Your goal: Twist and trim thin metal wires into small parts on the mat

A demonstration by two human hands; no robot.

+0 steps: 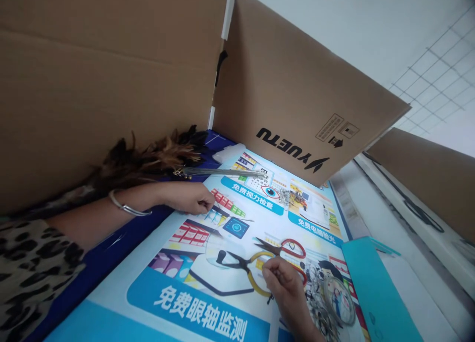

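My left hand [190, 198] rests, fingers curled in, on the printed poster sheet [107, 302]; what it holds, if anything, is hidden. A bundle of thin metal wires [230, 172] lies just beyond it. My right hand [285, 285] is closed in a pinch beside the handles of the yellow-handled scissors [256, 263]. A small dark bit shows below its fingers, too small to name. Past that hand lie red-handled scissors [284, 248], blades pointing left. To its right is a pile of small silvery metal pieces [321, 305] with a clear round container [339, 302].
Brown feathers [156, 156] lie along the left cardboard wall [111, 70]. A printed cardboard panel [289, 99] stands at the back. Another small shiny pile [291, 198] sits on the far poster. A teal box [378, 292] is at the right edge.
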